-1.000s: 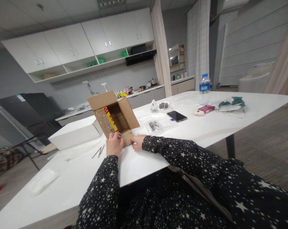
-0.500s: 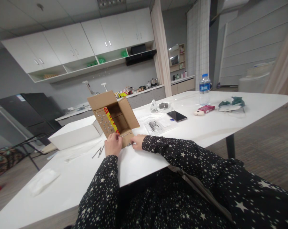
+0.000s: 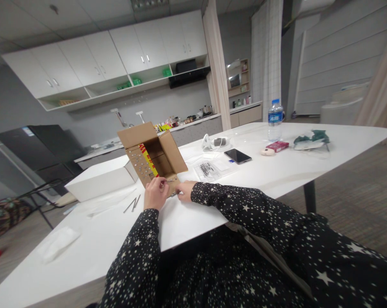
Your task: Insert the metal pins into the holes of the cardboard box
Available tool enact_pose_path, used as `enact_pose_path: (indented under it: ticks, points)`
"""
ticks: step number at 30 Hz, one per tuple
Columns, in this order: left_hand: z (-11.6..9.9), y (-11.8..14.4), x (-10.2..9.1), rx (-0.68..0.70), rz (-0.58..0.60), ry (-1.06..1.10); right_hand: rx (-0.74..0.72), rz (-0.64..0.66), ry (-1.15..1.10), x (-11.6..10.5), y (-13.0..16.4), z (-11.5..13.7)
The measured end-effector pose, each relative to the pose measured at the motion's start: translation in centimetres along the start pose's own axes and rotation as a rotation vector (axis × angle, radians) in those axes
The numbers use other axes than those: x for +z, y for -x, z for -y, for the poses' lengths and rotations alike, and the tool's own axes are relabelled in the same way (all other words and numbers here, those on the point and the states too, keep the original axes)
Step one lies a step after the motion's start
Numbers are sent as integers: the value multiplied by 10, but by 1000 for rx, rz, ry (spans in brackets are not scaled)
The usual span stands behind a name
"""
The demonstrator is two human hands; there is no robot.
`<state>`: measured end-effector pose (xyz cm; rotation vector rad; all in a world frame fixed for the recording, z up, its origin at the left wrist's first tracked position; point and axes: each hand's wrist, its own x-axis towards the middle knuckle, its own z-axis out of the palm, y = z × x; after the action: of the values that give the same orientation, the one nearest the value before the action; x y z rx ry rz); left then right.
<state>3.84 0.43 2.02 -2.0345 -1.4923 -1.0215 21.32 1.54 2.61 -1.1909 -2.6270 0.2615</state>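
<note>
An open cardboard box (image 3: 177, 155) stands tilted on the white table, its flaps spread. Small silvery round pieces dot its left flap, and a few more line the lower flap. A yellow and red strip (image 3: 147, 159) runs along the inner edge of the left flap. My left hand (image 3: 155, 194) is closed at the lower flap, its fingertips pinched; anything between them is too small to name. Beside it, my right hand (image 3: 185, 191) is closed near the flap's right corner, with a small dark metallic bit at its fingertips. Thin metal rods (image 3: 136, 202) lie left of my left hand.
Left of the cardboard box sits a white box (image 3: 100, 182). To the right are a clear plastic bag (image 3: 212, 170), a phone (image 3: 237, 155), a red packet (image 3: 278, 146), a water bottle (image 3: 275, 122) and a green crumpled item (image 3: 312, 137). White wrapping (image 3: 60, 244) lies at front left.
My left hand has shifted slightly right along the lower flap, towards my right hand. My right hand and the box look unmoved.
</note>
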Motion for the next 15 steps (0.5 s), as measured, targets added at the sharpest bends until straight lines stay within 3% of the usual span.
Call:
enact_pose_path:
  ticks: [7, 15]
  points:
    - [-3, 1, 2, -42, 232, 41, -29, 20, -2, -1, -2, -2]
    - [0, 1, 3, -25, 353, 29, -57, 3, -4, 0, -2, -1]
